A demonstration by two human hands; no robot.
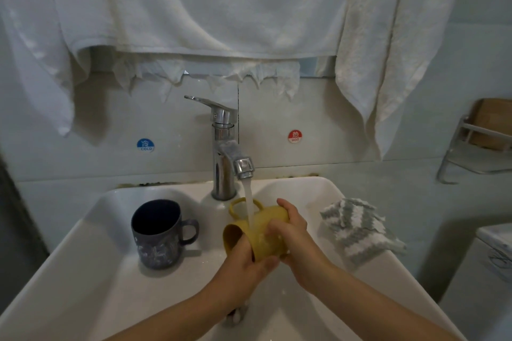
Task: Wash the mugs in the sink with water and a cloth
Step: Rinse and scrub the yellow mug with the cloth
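Over the white sink (69, 271), a smooth yellow mug (260, 246) lies sideways under water from the shiny tap (224, 152). The left hand (243, 263) grips its open end, the right hand (293, 235) its bottom. A dark blue mug (156, 235) (upright) and a fluffy striped cloth (360, 230) sit on the sink's edge.

Yellow mug (266, 241) on its side under the tap (224, 152), water (248, 202) hitting it. Left hand (243, 260) grips the rim end, right hand (293, 232) wraps the base. 1 blue mug (158, 235) stands upright at left; striped cloth (360, 227) lies on the sink (83, 271)'s right edge.
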